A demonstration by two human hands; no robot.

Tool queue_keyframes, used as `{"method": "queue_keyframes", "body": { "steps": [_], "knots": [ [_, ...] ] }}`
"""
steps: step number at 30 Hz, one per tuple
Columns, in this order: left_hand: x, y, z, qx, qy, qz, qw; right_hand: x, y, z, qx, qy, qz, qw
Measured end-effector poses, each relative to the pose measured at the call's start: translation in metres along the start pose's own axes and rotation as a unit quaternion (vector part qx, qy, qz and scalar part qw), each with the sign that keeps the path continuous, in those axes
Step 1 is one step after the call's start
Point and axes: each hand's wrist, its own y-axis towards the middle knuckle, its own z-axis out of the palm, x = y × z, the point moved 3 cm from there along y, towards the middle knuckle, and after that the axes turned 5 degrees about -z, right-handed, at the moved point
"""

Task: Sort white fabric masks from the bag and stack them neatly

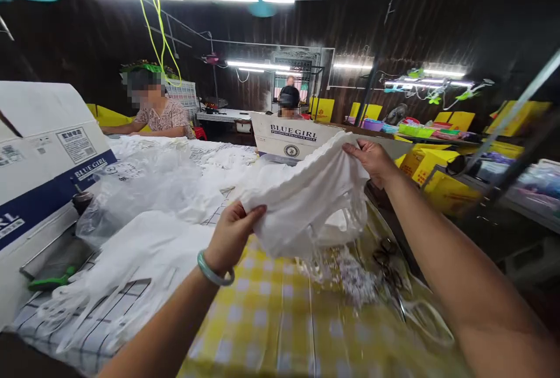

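Note:
A pair of white underpants (301, 197) with a wavy waist edge is stretched in the air between my two hands. My left hand (236, 232), with a pale green bangle at the wrist, pinches one end of the waistband. The other end is gripped by my right hand (371, 159), higher up and farther right. Beneath the cloth, white thread scraps (356, 279) lie heaped on the yellow checked tablecloth (245, 319). Scissors (399, 302) rest beside the scraps, near my right forearm. More white garments (149, 244) are piled left of my left hand.
Blue-and-white cartons stand at the left (39, 156) and across the table (289, 136). A clear plastic bag (126, 203) lies among the garments. One person (160, 109) sits at the far left, and another (289, 104) is behind the far carton. Yellow boxes (450, 191) stand at the right.

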Motion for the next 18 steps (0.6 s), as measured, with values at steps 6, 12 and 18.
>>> {"method": "queue_keyframes", "body": {
  "steps": [6,12,18],
  "knots": [
    [0.07,0.075,0.022,-0.105,-0.057,-0.042,0.992,-0.073,0.107,0.015,0.14,-0.141,-0.036,0.979],
    [0.081,0.106,0.008,-0.22,-0.105,-0.149,0.958,-0.125,0.143,0.062,0.245,-0.323,-0.028,0.914],
    [0.077,0.119,-0.01,-0.31,-0.179,-0.192,0.914,-0.17,0.166,0.151,0.403,-0.485,0.002,0.776]
  ]
}}
